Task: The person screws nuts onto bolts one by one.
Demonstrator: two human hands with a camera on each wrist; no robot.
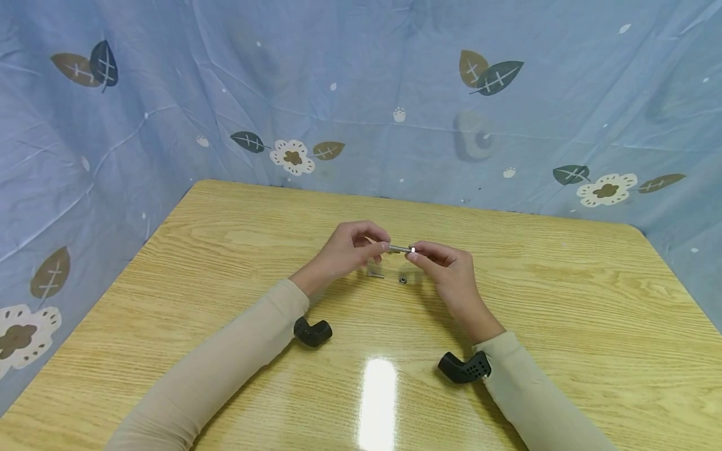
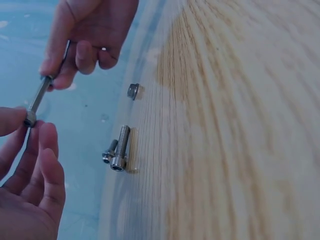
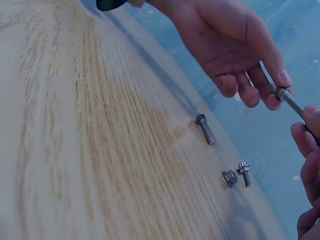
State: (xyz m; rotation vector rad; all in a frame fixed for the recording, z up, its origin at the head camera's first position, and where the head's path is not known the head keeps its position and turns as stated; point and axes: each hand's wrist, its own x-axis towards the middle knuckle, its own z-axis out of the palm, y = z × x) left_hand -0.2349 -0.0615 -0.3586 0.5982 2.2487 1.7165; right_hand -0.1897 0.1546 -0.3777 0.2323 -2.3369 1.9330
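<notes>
A long metal bolt is held level above the table between both hands. My left hand pinches its left end, where a cylindrical head shows between thumb and fingers. My right hand pinches the other end; a small wider piece there is mostly hidden by the fingertips. Bare thread shows between the hands in the right wrist view. Below them on the table lie a socket-head bolt, a flange nut and a shorter bolt with a wider collar below its head.
The wooden table reaches back to a blue patterned cloth hanging behind and at the sides. A black wrist mount sits by the left sleeve, another black mount by the right. Light glares off the front of the table.
</notes>
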